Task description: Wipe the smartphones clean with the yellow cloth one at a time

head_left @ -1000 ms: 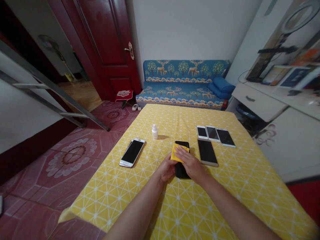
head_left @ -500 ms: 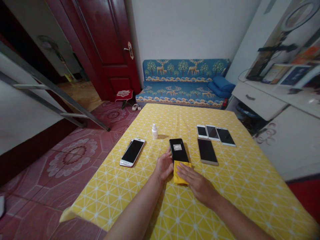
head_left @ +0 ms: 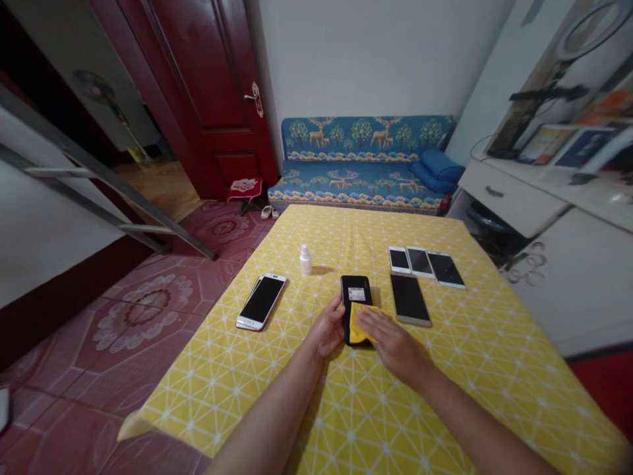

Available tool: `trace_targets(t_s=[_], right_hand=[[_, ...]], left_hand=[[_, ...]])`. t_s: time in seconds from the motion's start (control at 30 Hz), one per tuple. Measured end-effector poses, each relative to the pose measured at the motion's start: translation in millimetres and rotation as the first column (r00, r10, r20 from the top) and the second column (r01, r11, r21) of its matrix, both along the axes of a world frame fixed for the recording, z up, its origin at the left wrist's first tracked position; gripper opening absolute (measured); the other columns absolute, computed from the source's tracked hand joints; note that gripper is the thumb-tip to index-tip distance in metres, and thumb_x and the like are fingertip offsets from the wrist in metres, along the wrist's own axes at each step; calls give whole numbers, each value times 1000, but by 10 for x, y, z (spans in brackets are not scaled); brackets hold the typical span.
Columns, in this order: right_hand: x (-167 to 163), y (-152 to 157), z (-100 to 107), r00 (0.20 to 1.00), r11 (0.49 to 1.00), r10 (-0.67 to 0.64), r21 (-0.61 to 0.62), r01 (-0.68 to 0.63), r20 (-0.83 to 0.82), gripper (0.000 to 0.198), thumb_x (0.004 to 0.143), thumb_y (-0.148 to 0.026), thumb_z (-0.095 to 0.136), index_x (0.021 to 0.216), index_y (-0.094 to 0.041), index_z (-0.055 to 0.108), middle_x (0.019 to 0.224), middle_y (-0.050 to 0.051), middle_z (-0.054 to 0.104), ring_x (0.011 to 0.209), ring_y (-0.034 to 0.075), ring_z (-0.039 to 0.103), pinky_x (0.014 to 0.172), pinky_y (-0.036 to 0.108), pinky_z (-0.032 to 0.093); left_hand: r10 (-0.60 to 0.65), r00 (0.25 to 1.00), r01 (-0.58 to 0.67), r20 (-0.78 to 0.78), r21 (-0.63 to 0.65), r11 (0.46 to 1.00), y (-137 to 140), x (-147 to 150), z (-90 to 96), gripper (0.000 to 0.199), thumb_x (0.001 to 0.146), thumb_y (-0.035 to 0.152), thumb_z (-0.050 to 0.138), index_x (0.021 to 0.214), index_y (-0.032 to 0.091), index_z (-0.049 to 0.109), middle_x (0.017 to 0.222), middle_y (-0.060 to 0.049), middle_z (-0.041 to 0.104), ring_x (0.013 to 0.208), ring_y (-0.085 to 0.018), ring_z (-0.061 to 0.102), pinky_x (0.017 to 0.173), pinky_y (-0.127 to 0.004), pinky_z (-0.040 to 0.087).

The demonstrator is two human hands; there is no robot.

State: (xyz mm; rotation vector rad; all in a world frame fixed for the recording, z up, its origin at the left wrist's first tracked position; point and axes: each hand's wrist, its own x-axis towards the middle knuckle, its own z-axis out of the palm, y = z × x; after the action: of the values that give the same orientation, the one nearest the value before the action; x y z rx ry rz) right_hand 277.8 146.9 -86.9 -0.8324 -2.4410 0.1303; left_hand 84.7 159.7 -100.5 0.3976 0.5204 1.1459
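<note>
A black smartphone (head_left: 347, 316) with a white label on its back lies near the middle of the table. My left hand (head_left: 328, 330) grips its left edge, thumb on top and fingers along the side. Over the lower right of the phone's back lies a yellow cloth (head_left: 357, 327), pressed down under the fingers of my right hand (head_left: 395, 343). The cloth hides part of the phone, and the right thumb is hard to make out. A small white bottle (head_left: 305, 261) stands upright beyond my left hand.
Left on the yellow tablecloth (head_left: 237, 389) lie stacked phones (head_left: 262, 300), a white-framed one on top. To the right are a large dark-screened phone (head_left: 410, 300) and several white-framed phones (head_left: 420, 261). A blue patterned sofa (head_left: 346, 178) stands behind the table.
The yellow cloth and my right hand have moved up the phone from its lower end. The phone has straightened and shifted slightly right, and its bottom end now shows.
</note>
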Motion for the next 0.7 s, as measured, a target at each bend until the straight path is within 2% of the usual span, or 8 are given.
trace_targets(t_s=[0.1, 0.27, 0.33, 0.47, 0.6, 0.7], right_hand=[[-68, 186, 42, 999, 999, -41, -24, 40, -34, 58, 88, 0, 37, 139, -24, 50, 140, 7, 54, 136, 21, 43, 111, 49, 41], [-175, 416, 98, 983, 986, -159, -55, 155, -96, 54, 92, -6, 35, 142, -21, 46, 145, 8, 49, 139, 20, 38, 113, 48, 38], [-205, 423, 101, 982, 986, -161, -52, 156, -101, 53, 92, -6, 34, 142, -20, 46, 145, 10, 48, 141, 21, 35, 113, 48, 38], [-194, 282, 79, 994, 997, -67, -38, 64, -86, 54, 92, -5, 35, 143, -22, 45, 144, 8, 50, 141, 20, 34, 113, 49, 38], [-86, 23, 41, 999, 998, 29, -61, -31, -34, 55, 93, -6, 39, 144, -25, 43, 145, 6, 49, 141, 20, 33, 113, 46, 39], [19, -161, 21, 995, 990, 94, -105, -91, 28, 59, 91, -3, 40, 145, -25, 40, 147, 5, 47, 141, 20, 33, 114, 44, 37]], left_hand=[[-34, 999, 35, -14, 39, 999, -12, 9, 18, 68, 80, 14, 68, 143, 19, 43, 120, -11, 67, 101, -20, 67, 91, -30, 50], [-83, 995, 85, -49, 36, 996, -15, 0, 2, 68, 77, 13, 70, 140, 19, 46, 115, -11, 69, 95, -20, 69, 79, -27, 54], [-81, 996, 82, -40, 26, 996, -11, -8, -9, 66, 78, 12, 68, 139, 21, 47, 114, -10, 69, 92, -18, 69, 76, -26, 55], [-72, 997, 72, -15, 28, 997, -4, -17, -10, 69, 77, 10, 66, 142, 21, 45, 111, -9, 71, 86, -16, 70, 72, -23, 54], [-44, 999, 44, 4, -9, 999, 5, -25, -9, 76, 78, 14, 69, 146, 21, 37, 116, -10, 69, 91, -17, 69, 81, -28, 53], [-16, 1000, 16, 11, -13, 1000, 14, -27, -17, 75, 79, 14, 69, 146, 24, 37, 117, -9, 69, 93, -18, 68, 83, -29, 52]])
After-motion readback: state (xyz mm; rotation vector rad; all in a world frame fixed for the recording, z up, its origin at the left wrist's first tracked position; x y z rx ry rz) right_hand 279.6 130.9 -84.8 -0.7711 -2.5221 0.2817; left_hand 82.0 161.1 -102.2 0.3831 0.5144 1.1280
